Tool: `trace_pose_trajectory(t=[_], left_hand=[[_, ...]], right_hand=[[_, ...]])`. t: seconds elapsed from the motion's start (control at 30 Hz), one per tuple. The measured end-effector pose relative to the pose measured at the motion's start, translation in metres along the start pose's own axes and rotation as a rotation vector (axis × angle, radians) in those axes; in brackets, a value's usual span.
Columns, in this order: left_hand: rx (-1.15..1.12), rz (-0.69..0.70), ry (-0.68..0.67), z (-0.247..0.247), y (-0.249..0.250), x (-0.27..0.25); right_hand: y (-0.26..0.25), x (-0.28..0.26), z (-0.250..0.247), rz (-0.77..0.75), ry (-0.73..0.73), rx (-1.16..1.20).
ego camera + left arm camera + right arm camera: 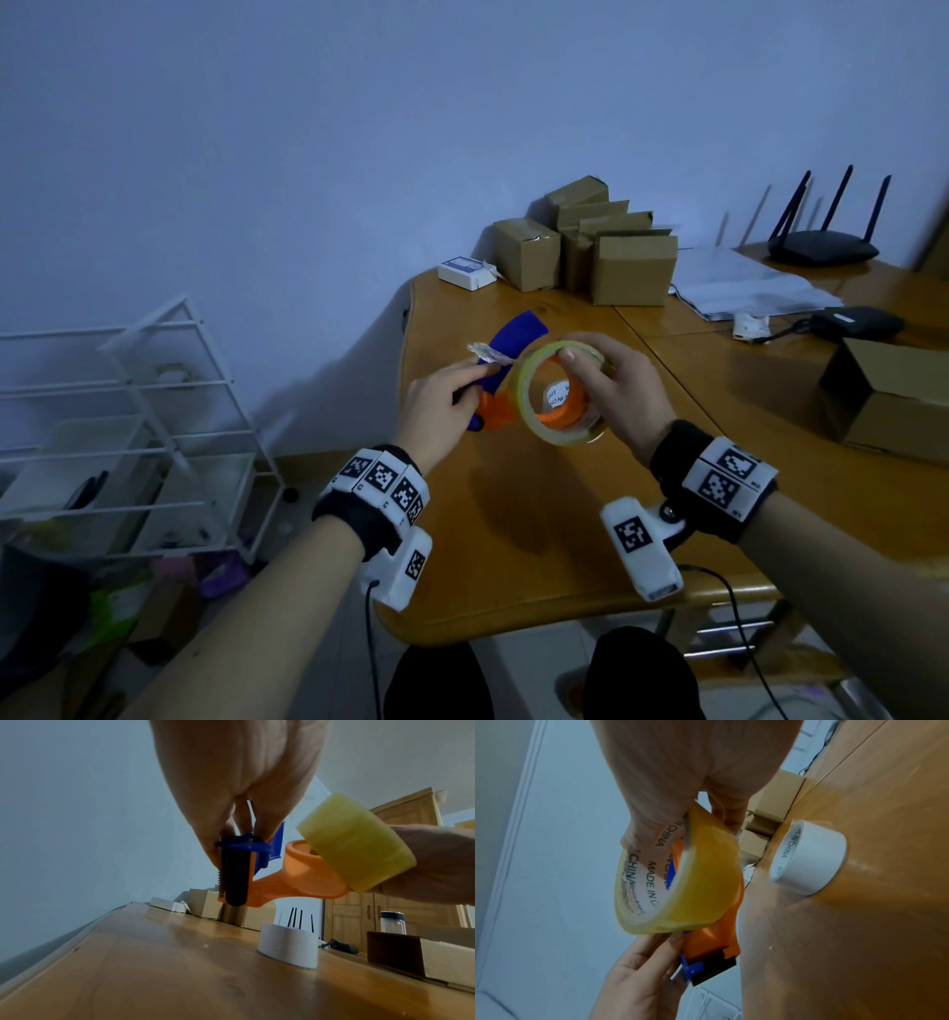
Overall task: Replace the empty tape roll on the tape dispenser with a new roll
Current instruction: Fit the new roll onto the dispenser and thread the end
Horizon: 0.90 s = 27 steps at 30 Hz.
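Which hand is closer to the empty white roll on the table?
Right. The right hand with the new tape roll hovers beside the white roll; the left hand is farther away.

Tape dispenser in left hand

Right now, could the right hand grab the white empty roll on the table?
Probably not yet. The right hand grips the yellow tape roll, so it is full. The white empty roll stands uncovered on the table.
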<state>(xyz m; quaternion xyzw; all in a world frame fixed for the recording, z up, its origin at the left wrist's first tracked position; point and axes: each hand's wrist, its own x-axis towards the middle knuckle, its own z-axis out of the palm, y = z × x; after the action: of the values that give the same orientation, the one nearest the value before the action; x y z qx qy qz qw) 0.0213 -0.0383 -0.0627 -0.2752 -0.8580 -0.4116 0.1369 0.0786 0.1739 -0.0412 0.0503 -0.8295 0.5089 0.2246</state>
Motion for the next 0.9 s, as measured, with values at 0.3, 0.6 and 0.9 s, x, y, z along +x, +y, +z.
trace_pose_trajectory(t=[0.3, 0.6, 0.9], left_hand=[[-0.011, -0.008, 0.071, 0.007, 0.001, -0.002], [-0.201, -0.269, 0.023, 0.005, 0.009, 0.008], [-0.294, -0.399, -0.318, -0.002, 0.011, 0.006]], right_hand=[[0.002, -0.004, 0.0, -0.013, -0.039, 0.003], [0.008, -0.008, -0.005, -0.053, -0.033, 0.045], [0.014, -0.007, -0.01, -0.045, -0.032, 0.062]])
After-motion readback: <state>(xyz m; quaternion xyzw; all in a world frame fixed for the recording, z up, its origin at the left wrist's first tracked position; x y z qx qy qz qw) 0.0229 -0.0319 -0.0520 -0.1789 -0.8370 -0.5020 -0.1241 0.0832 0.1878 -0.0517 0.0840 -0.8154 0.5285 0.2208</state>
